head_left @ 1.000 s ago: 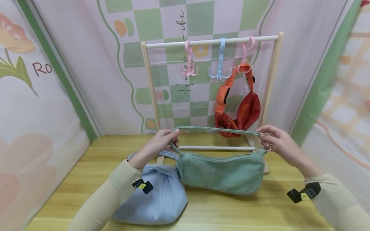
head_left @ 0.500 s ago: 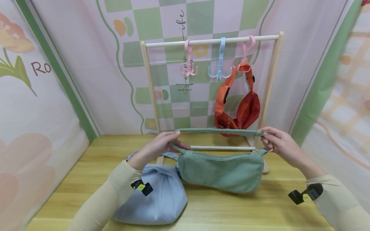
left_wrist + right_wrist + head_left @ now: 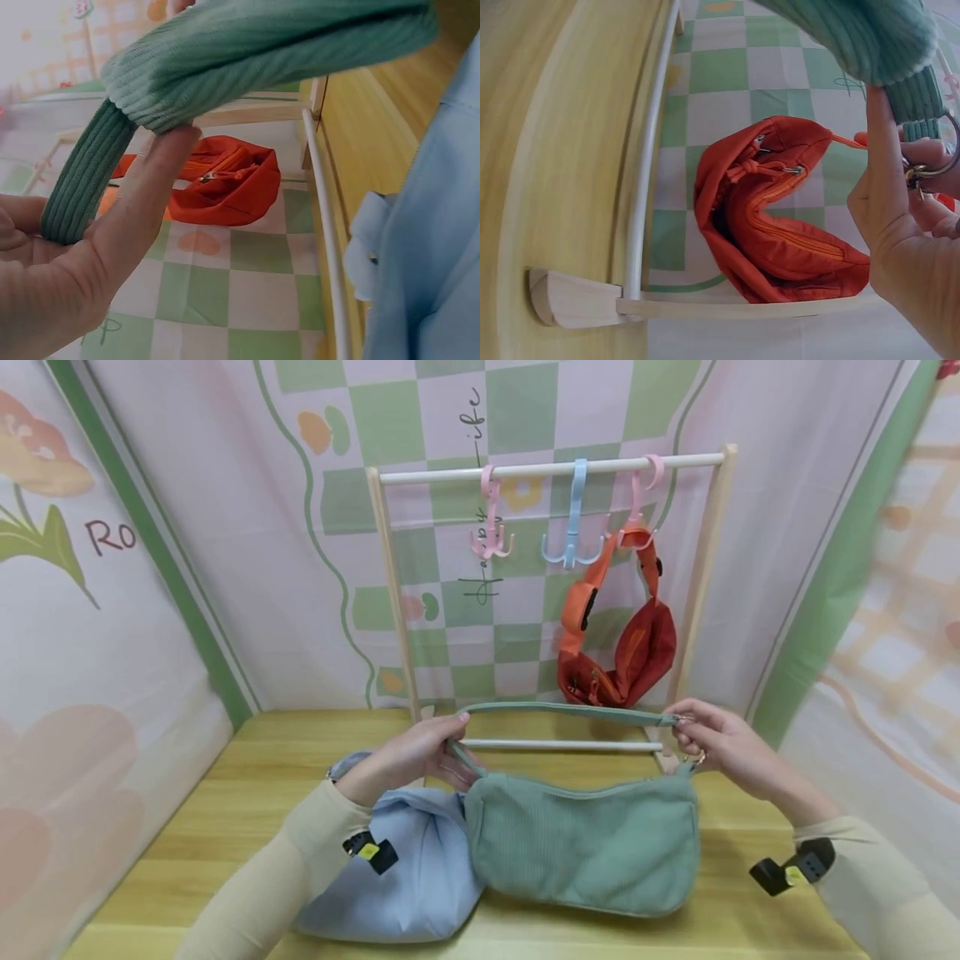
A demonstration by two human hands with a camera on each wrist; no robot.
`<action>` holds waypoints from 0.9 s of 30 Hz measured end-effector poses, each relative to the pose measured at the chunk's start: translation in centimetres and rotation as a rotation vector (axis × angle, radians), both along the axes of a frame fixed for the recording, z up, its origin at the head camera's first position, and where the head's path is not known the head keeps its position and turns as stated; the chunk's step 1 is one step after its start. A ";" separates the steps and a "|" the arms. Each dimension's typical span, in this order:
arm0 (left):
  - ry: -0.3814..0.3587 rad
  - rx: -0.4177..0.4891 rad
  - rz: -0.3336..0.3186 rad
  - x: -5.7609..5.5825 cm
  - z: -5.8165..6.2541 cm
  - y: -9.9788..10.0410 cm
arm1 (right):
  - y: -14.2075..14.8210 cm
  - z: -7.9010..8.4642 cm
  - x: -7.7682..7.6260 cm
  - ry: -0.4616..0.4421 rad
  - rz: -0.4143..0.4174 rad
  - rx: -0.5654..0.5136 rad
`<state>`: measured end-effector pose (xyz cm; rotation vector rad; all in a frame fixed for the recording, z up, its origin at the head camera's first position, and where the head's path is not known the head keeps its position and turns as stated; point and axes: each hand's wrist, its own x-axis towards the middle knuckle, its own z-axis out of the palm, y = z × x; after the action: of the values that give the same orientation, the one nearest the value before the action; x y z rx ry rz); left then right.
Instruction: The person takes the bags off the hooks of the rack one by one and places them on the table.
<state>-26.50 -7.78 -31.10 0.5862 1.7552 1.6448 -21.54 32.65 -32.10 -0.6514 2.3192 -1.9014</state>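
Note:
A green corduroy shoulder bag [image 3: 585, 843] hangs by its strap [image 3: 562, 708] between my hands, just above the table. My left hand [image 3: 423, 747] holds the strap's left end, which the left wrist view shows looped over the hand beside the thumb. At the right end, my right hand [image 3: 716, 739] pinches the strap near its metal ring [image 3: 949, 146]. Partly behind my left forearm lies a light blue bag [image 3: 408, 868] on the table. Above and behind the green bag, a red-orange waist bag [image 3: 641, 647] hangs from the right pink hook [image 3: 636, 506].
A wooden rack with a white top rail [image 3: 450, 475] stands at the back of the table [image 3: 262, 777]. From it also hang a left pink hook [image 3: 491, 518] and a blue hook [image 3: 573, 518]. A white lower bar [image 3: 562, 745] runs behind the green bag.
Both hands have come down slightly with the green bag. Its body has swung lower and nearer, showing more of its front. The blue bag and the waist bag stay put.

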 end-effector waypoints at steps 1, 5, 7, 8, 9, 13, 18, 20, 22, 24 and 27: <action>-0.014 -0.008 0.004 0.0 -0.2 0.0 | 0.0 -0.2 0.0 -0.008 0.002 0.016; -0.042 -0.031 0.012 -0.1 -0.7 -0.1 | -0.1 -0.8 -0.1 -0.053 0.020 0.038; -0.039 -0.043 0.012 -0.1 -1.0 -0.1 | -0.2 -1.1 -0.1 -0.074 0.021 0.049; -0.035 -0.050 0.009 -0.2 -1.1 -0.1 | -0.2 -1.3 -0.1 -0.079 0.018 0.055; -0.034 -0.057 0.009 -0.2 -1.3 -0.1 | -0.3 -1.5 -0.1 -0.086 0.015 0.057; -0.052 -0.065 0.026 -0.3 -1.6 -0.1 | -0.4 -2.3 -0.2 -0.099 0.010 0.039; -0.067 -0.082 0.056 -0.5 -2.1 0.0 | -0.4 -3.0 -0.2 -0.124 0.009 0.010; -0.069 -0.092 0.065 -0.6 -2.2 0.0 | -0.4 -3.2 -0.3 -0.139 -0.003 0.024; -0.073 -0.100 0.072 -0.7 -2.4 -0.1 | -0.3 -3.5 -0.3 -0.151 -0.019 0.043; -0.074 -0.112 0.076 -0.7 -2.6 -0.1 | -0.3 -3.6 -0.4 -0.156 -0.034 0.063; -0.070 -0.120 0.076 -0.8 -2.8 -0.1 | -0.1 -3.9 -0.4 -0.156 -0.045 0.080</action>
<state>-27.27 -7.90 -33.85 0.4072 1.8301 1.5778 -21.95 32.52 -35.99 -0.4300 2.3155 -1.7963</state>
